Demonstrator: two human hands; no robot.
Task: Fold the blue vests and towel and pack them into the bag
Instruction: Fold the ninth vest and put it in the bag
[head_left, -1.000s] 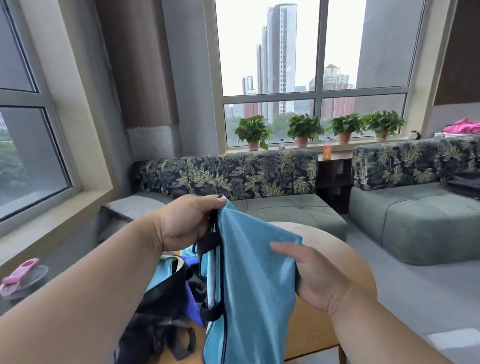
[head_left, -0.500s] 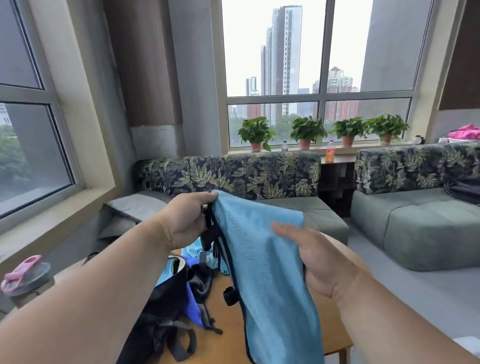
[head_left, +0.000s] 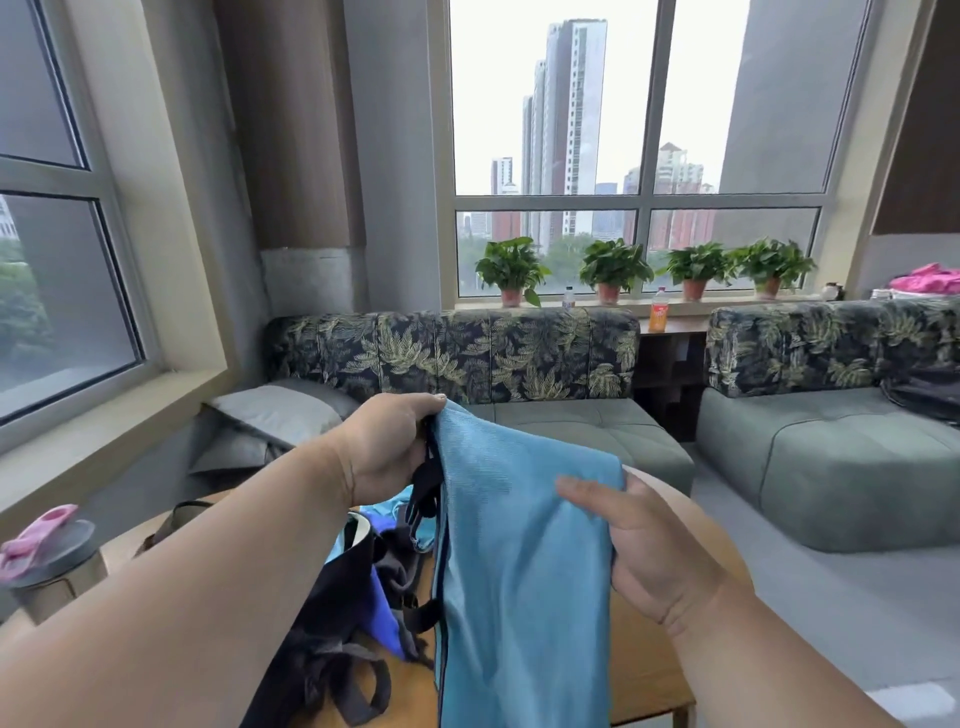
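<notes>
Blue knit vest (head_left: 519, 561), head view: hangs limp between both hands above the wooden surface (head_left: 644, 670), black trim and straps along its left edge. Left hand (head_left: 387, 449) pinches the top corner with the straps; right hand (head_left: 631, 540) has thumb over the front, fingers curled behind the opposite edge. Looks light, floppy, no stiffness; best held at corners or seams. Dark bag (head_left: 332, 623) lies below on the surface. No readable writing or brand anywhere.
</notes>
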